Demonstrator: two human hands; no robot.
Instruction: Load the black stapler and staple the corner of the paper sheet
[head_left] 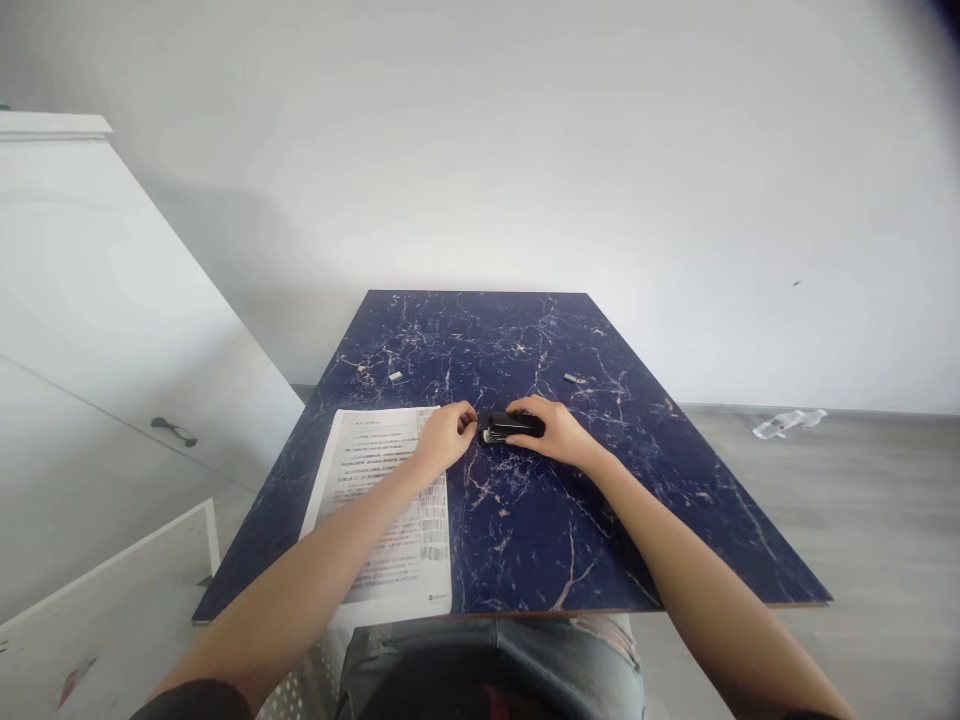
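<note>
A black stapler (pixel 516 425) lies on the blue marbled table, its front end pointing left. My right hand (pixel 555 428) is closed round its rear part, thumb on the near side and fingers on the far side. Just left of the stapler's front end, my left hand (pixel 448 436) has its fingers curled together in a pinch; what they hold, if anything, is too small to make out. The left wrist passes over a printed paper sheet (pixel 375 510). Farther back lie two small greyish pieces, one on the left (pixel 395 377) and one on the right (pixel 574 378).
The blue table (pixel 480 340) reaches back to a pale wall. A white cabinet (pixel 112 300) with a dark handle (pixel 174 432) stands on the left. On the floor at right lies a crumpled clear plastic piece (pixel 787 423). A white-edged panel (pixel 150 590) is at lower left.
</note>
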